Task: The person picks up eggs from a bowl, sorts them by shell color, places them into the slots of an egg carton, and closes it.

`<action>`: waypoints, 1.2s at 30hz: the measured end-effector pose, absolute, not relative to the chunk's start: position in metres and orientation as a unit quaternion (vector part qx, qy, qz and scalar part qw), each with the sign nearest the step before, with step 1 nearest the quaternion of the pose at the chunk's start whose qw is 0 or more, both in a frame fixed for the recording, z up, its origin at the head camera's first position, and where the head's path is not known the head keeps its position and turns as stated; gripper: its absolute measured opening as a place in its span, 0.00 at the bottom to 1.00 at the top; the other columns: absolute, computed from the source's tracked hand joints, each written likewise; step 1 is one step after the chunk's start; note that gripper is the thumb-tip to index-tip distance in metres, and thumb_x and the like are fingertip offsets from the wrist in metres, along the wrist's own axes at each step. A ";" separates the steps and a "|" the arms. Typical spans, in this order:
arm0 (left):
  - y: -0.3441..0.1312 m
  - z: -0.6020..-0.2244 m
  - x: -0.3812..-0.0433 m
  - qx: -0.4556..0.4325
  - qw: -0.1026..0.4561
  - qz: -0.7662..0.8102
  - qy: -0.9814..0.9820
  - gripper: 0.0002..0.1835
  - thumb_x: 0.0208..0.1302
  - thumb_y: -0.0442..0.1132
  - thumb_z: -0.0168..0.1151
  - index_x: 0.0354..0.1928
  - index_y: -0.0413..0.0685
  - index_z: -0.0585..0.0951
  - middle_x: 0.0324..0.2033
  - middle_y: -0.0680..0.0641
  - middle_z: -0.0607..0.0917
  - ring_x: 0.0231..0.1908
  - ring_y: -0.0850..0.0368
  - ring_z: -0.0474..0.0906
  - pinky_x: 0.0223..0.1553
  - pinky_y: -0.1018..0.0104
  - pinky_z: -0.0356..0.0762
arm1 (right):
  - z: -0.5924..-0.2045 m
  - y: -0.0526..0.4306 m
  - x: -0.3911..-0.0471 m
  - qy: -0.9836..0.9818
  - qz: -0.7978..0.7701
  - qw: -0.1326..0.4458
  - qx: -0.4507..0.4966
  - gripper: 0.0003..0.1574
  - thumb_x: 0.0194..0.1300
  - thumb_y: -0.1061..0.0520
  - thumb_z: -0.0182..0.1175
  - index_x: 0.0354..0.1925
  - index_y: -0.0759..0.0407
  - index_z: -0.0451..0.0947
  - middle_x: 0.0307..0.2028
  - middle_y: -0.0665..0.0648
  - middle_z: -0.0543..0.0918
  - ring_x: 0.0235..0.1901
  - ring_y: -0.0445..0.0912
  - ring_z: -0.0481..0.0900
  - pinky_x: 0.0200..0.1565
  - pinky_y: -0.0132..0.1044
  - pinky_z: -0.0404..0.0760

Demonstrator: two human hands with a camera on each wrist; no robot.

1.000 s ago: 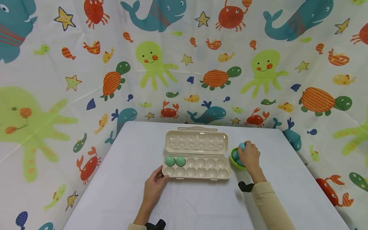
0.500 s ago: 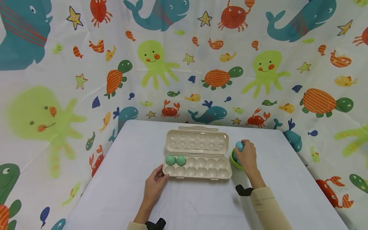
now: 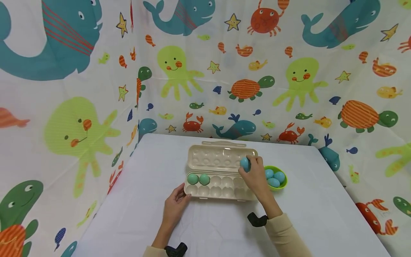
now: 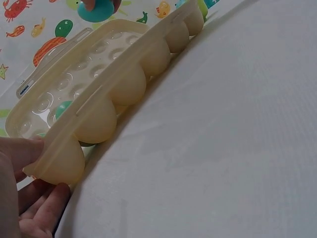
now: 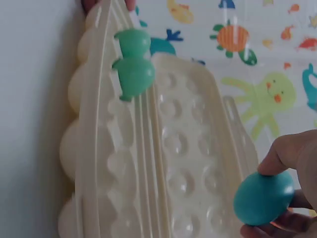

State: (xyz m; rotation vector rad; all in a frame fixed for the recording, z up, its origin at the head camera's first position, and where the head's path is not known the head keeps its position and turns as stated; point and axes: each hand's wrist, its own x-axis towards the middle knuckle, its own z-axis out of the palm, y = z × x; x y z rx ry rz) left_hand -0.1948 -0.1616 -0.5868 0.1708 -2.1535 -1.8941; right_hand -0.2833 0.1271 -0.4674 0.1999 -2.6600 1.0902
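On my feed, the left hand [image 3: 174, 204] gripped the near left corner of the open egg carton [image 3: 216, 192], thumb over the rim, fingers beneath. I saw two green eggs [image 3: 204, 179] in the far row's leftmost pockets. The right hand [image 3: 257, 175] held a blue egg [image 3: 244, 164] between fingers and thumb, raised above the carton's right part. Beyond it, on the worktop [image 3: 308, 185], a lime bowl [image 3: 285, 180] carried three loose blue eggs [image 3: 273, 182].
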 end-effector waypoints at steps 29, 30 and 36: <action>-0.165 -0.590 -0.199 0.046 0.130 -0.661 -0.737 0.30 0.64 0.35 0.69 0.67 0.38 0.73 0.60 0.34 0.81 0.59 0.41 0.80 0.51 0.74 0.82 | -0.517 -0.007 -0.260 -0.890 0.332 0.058 0.308 0.26 0.55 0.64 0.72 0.52 0.63 0.78 0.50 0.60 0.81 0.48 0.52 0.83 0.49 0.42 0.86; -0.165 -0.590 -0.199 0.046 0.129 -0.664 -0.735 0.30 0.64 0.35 0.69 0.67 0.38 0.73 0.60 0.34 0.80 0.60 0.41 0.80 0.51 0.75 0.82 | -0.519 -0.009 -0.260 -0.891 0.330 0.052 0.307 0.26 0.55 0.63 0.73 0.52 0.63 0.78 0.50 0.60 0.82 0.48 0.52 0.83 0.49 0.42 0.85; -0.166 -0.589 -0.199 0.042 0.134 -0.681 -0.719 0.31 0.63 0.32 0.69 0.68 0.37 0.72 0.62 0.34 0.79 0.61 0.41 0.79 0.51 0.76 0.81 | -0.522 -0.018 -0.260 -0.900 0.290 0.050 0.322 0.23 0.55 0.61 0.75 0.50 0.62 0.81 0.48 0.58 0.84 0.50 0.51 0.83 0.52 0.42 0.84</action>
